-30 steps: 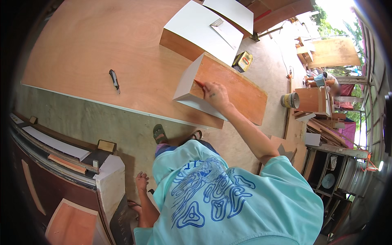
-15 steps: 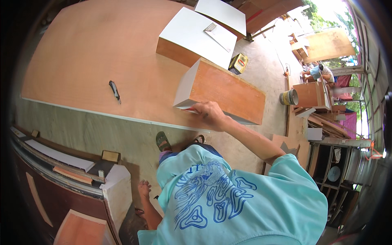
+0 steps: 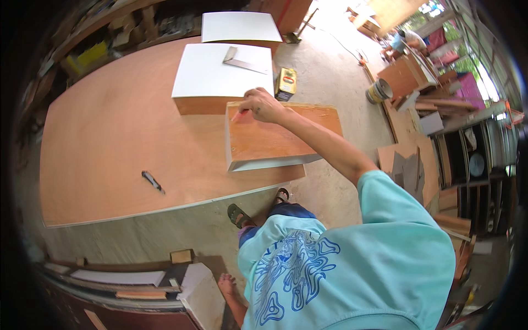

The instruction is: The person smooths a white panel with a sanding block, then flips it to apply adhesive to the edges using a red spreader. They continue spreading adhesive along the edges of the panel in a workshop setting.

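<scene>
A long wooden box [image 3: 291, 132] with a brown top and white sides lies on a large brown wooden panel [image 3: 110, 143]. Over the far left corner of its top, my right hand [image 3: 263, 105] is closed on a small reddish object [image 3: 240, 115], blurred, its kind unclear. Down by my side, my left hand [image 3: 226, 285] hangs near the corner of a low stack of boards; its fingers are apart and hold nothing. A black utility knife [image 3: 153, 182] lies on the panel, left of the box.
Beyond stands a white-topped box [image 3: 203, 71] carrying a metal square [image 3: 242, 61], with another white-topped box [image 3: 241, 26] behind it. A yellow-and-black tin [image 3: 286, 84] and a bucket [image 3: 378, 91] stand on the floor. Boards [image 3: 126, 278] are stacked at lower left. A person [image 3: 404, 43] works far right.
My right hand has gone from the near left edge of the box to its far left corner, carrying the reddish object. The view has turned; my left hand still hangs low.
</scene>
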A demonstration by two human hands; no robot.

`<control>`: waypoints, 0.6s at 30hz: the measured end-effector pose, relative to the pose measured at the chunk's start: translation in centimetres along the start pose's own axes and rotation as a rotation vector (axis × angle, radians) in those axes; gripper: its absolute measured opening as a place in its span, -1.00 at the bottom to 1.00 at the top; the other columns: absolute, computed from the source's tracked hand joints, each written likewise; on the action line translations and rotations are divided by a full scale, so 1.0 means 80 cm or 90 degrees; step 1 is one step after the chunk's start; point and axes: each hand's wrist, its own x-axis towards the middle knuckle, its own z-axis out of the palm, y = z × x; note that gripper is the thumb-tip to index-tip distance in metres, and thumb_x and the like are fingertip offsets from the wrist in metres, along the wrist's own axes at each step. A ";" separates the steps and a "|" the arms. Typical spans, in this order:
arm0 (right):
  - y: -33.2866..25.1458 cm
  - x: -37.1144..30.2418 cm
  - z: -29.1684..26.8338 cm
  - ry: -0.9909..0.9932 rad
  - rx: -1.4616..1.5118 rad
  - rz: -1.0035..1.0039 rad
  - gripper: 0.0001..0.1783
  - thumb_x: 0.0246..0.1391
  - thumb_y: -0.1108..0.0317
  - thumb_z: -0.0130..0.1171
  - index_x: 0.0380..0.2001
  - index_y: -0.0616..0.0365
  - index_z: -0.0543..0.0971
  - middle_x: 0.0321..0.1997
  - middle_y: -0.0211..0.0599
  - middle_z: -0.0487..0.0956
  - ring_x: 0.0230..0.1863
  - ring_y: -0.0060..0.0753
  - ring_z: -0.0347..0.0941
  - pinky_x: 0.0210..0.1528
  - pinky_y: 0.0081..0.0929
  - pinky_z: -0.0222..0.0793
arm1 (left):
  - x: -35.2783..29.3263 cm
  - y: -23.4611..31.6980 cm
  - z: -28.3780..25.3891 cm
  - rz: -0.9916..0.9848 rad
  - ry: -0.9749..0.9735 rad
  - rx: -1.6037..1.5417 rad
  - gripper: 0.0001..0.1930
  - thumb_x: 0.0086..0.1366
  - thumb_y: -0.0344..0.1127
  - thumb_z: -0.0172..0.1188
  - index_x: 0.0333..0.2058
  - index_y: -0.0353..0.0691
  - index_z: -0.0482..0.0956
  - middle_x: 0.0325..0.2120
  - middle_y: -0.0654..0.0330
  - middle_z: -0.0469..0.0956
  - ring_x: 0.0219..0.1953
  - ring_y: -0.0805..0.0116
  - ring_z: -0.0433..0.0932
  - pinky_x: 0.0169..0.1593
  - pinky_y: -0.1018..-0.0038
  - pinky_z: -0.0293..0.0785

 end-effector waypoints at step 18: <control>0.241 -0.243 -0.041 -0.047 0.032 0.035 -0.95 -0.22 0.43 0.22 -0.59 -0.01 0.59 -0.41 -0.46 0.59 -0.11 -0.29 0.42 0.04 -0.30 0.29 | -0.092 0.018 0.145 0.313 -0.022 0.453 -0.70 0.23 -0.39 0.04 -0.10 -0.46 0.44 -0.48 0.13 0.49 -0.46 0.39 0.46 -0.45 0.47 0.39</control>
